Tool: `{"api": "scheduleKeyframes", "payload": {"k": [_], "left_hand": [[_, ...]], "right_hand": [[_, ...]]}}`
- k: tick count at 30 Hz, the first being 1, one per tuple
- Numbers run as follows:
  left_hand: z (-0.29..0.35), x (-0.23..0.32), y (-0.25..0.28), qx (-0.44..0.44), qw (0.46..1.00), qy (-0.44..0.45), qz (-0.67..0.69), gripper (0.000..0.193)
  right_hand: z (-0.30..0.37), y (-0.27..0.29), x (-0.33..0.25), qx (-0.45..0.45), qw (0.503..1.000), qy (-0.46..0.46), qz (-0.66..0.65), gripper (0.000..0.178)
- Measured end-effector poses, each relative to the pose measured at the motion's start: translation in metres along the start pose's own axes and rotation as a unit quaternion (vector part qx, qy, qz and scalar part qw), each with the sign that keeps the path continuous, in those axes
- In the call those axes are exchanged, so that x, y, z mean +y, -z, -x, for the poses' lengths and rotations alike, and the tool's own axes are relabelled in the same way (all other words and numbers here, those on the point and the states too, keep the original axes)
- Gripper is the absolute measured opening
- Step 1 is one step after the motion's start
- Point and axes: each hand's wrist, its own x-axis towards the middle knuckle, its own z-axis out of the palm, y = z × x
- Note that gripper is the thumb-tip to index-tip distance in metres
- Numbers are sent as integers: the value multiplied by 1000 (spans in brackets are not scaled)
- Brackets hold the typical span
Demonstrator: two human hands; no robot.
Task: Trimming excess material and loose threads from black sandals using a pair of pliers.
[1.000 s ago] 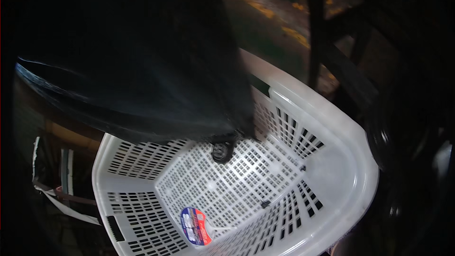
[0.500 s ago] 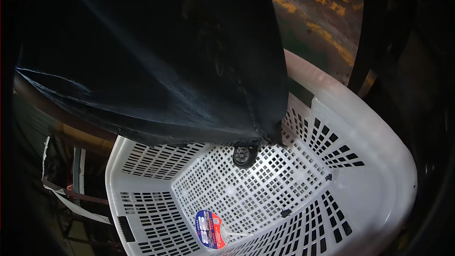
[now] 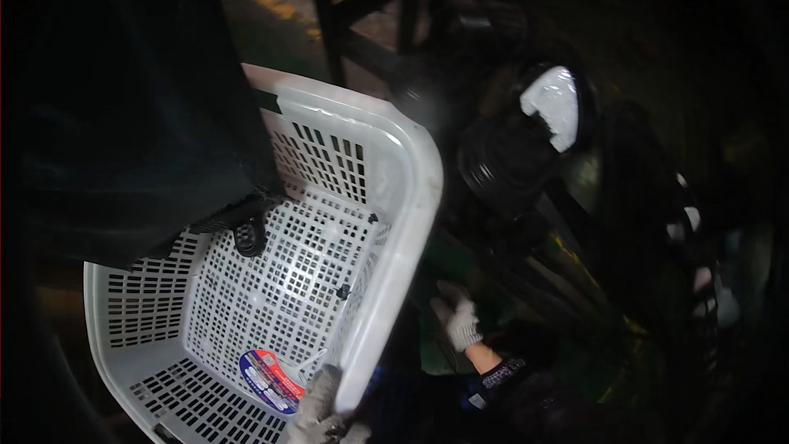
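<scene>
A white perforated plastic basket (image 3: 423,173) stands tilted in front of me. At its near rim my left hand (image 3: 316,415), in a pale grey glove, is closed on the edge. To the right of the basket, my right hand (image 3: 456,316) is held out over the dark ground with its fingers apart and nothing visible in them. That hand is gloved too, and somewhat blurred. In the basket lie a round blue-and-red hand fan (image 3: 271,378) with a white handle, a small black rounded part (image 3: 249,238) and small black bits (image 3: 343,291).
A large dark sheet of material (image 3: 131,115) hangs over the basket's left side and hides part of it. Black bulky parts (image 3: 505,164) and a shiny white wrapped piece (image 3: 555,107) are to the right. A dark frame (image 3: 362,12) stands behind.
The basket and dark sheet have shifted left in view. Both my gloved hands have come into view, the left on the basket rim. Black parts now show at the right.
</scene>
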Motion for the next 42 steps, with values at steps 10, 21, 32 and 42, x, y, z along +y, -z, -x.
{"api": "scheduleKeyframes", "payload": {"k": [10,21,32,42], "left_hand": [[-26,-24,-24,51,977,-174,111,49],[-13,-41,-19,99,962,-250,50,55],[-13,-52,-22,100,960,-252,71,49],[-7,-54,-25,87,950,-252,164,53]], "right_hand": [[137,264,-97,502,781,309,207,31],[97,332,-26,440,806,122,376,31],[61,352,-20,382,815,4,436,47],[13,398,-18,369,819,-4,439,56]]}}
